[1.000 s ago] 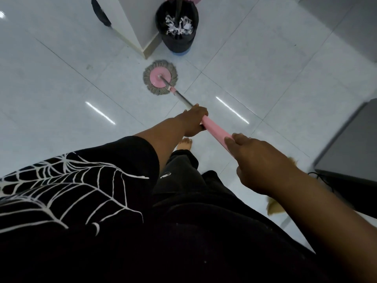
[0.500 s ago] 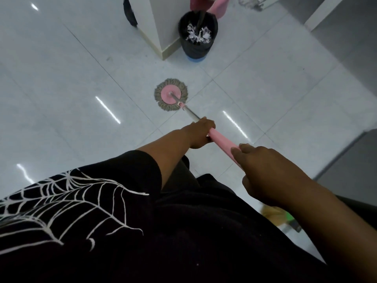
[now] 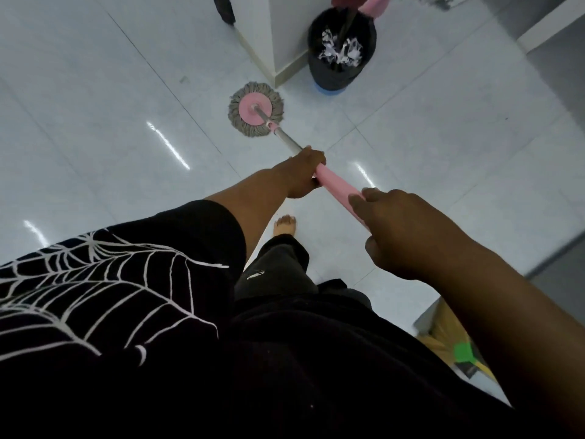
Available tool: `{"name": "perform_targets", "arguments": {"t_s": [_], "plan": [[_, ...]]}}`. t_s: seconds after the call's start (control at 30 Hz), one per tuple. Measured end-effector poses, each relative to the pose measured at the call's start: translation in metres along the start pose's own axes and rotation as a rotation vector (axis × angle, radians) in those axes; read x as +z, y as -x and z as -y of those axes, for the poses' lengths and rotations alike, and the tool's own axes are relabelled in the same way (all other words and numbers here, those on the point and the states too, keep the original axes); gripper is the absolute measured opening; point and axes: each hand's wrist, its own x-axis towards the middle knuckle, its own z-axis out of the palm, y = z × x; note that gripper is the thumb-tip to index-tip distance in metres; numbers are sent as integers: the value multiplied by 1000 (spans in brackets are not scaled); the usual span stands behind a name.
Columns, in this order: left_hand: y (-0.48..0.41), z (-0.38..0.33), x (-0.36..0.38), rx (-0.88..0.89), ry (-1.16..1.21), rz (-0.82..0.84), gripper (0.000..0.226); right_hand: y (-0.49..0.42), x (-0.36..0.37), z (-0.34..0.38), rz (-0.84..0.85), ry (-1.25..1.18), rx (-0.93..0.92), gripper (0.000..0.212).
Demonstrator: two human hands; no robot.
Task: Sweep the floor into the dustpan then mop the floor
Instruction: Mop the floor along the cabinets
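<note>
A round mop head, pink disc ringed with grey strands, lies flat on the white tiled floor. Its metal shaft runs back into a pink handle. My left hand grips the handle's lower end where pink meets metal. My right hand grips the handle's upper end, closer to my body. Pink shows between the two hands. A broom's straw bristles with a green band lie at the lower right, partly hidden by my right arm.
A black bin holding shredded paper stands beside a white pillar corner, just beyond the mop head. A pink object sits behind the bin. A dark grey surface borders the floor at right. My bare foot stands below the handle.
The mop head has slid forward across the tile toward the pillar corner and bin. Both hands kept their grip on the handle, and my view has tilted and shifted.
</note>
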Motion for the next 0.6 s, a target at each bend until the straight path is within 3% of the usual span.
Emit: {"name": "perform_targets", "arguments": {"t_s": [0.3, 0.6], "plan": [[-13, 69, -59, -96, -36, -6, 36, -85, -16, 27, -38, -82, -74, 54], [34, 56, -14, -155, -53, -13, 42, -40, 16, 45, 19, -67, -88, 60]]}}
